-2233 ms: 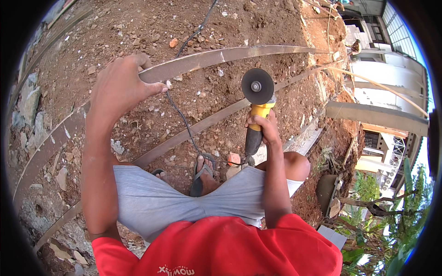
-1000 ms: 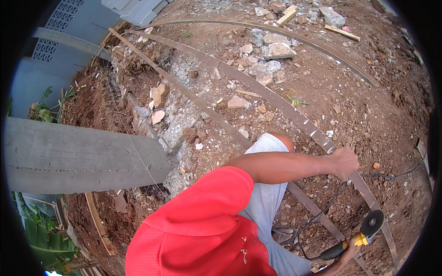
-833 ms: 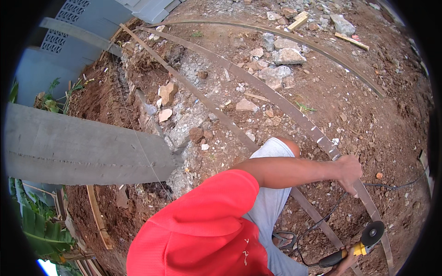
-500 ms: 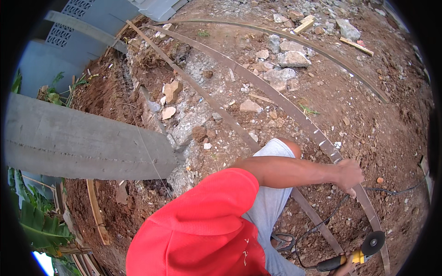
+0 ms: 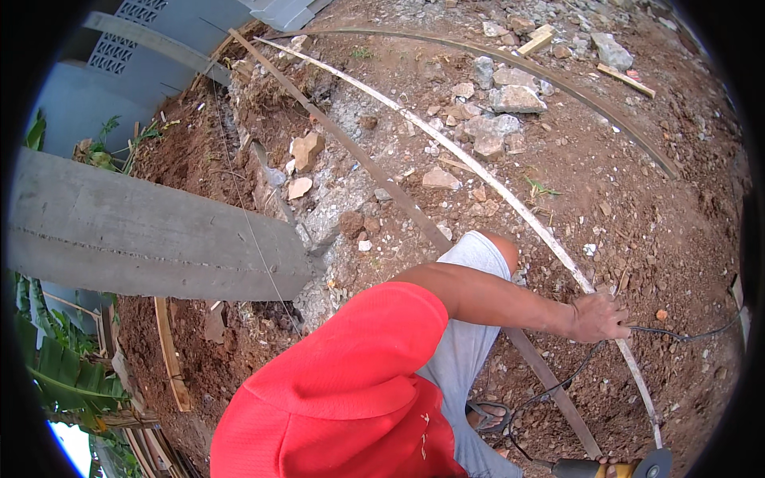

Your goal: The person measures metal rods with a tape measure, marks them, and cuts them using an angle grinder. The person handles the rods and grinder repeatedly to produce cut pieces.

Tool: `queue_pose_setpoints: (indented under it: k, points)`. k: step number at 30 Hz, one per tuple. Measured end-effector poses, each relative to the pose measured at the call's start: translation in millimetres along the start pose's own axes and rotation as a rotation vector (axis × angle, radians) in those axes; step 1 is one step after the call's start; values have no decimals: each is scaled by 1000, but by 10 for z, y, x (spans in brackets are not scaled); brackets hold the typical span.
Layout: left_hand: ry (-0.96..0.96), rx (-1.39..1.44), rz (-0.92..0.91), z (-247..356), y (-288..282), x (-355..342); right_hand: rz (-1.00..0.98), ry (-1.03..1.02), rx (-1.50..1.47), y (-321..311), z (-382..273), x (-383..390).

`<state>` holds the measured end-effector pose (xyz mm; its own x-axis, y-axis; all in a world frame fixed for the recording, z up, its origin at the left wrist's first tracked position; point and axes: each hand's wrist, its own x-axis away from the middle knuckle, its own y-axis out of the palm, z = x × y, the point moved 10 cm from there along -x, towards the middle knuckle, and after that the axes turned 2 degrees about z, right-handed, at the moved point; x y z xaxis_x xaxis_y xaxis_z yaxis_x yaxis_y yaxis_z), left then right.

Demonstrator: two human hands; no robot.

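My left hand (image 5: pixel 599 317) is closed around a long, narrow bar (image 5: pixel 510 195) that runs from the upper left to the lower right. The bar's thin, whitish edge faces up. At the bottom right, my right hand (image 5: pixel 610 468) grips a yellow and black angle grinder (image 5: pixel 575 468), partly cut off by the lower rim. Its dark round disc (image 5: pixel 655 464) is beside the near end of the bar; whether they touch I cannot tell. A black power cord (image 5: pixel 550 392) trails from the tool over the soil and passes near my left hand.
A second brown bar (image 5: pixel 374 169) passes by my bent leg, and a third bar (image 5: pixel 550 78) lies farther off. A grey concrete beam (image 5: pixel 159 227) juts in from the left. Stones (image 5: pixel 516 99) and rubble cover the red soil. A thin string (image 5: pixel 255 251) hangs beside the beam.
The held bar has turned from its broad brown face onto its whitish edge. The grinder and my right hand have moved lower in the picture. My left hand still grips the bar.
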<state>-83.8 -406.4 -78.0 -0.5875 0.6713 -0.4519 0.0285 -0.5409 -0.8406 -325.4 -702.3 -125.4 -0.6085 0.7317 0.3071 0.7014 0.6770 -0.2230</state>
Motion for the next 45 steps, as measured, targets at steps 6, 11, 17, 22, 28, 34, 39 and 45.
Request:
queue_pose_setpoints:
  k: [6, 11, 17, 22, 28, 34, 39, 45]
  points:
    - [74, -44, 162, 228, -277, 219, 49, -2, -47, -130, -65, 13]
    - [76, -94, 87, 216, -179, 287, 71, -17, -76, -234, -134, 7]
    - [4, 172, 188, 216, -483, 249, 91, -34, -112, -392, -212, -23]
    - [-135, 784, -44, 1018, -356, 93, 94, -40, -139, -375, -224, -19]
    - [-530, 1337, -204, 2054, 379, 296, 104, -39, -169, -334, -236, 38]
    - [-627, 1387, -17, 2065, 621, 363, 120, -27, -222, -315, -224, 58]
    - [-556, 1374, -96, 2142, 670, 340, 138, -29, -272, -349, -193, 34]
    - [-581, 1301, -197, 2216, 727, 362, 177, -25, -367, -449, -164, 37]
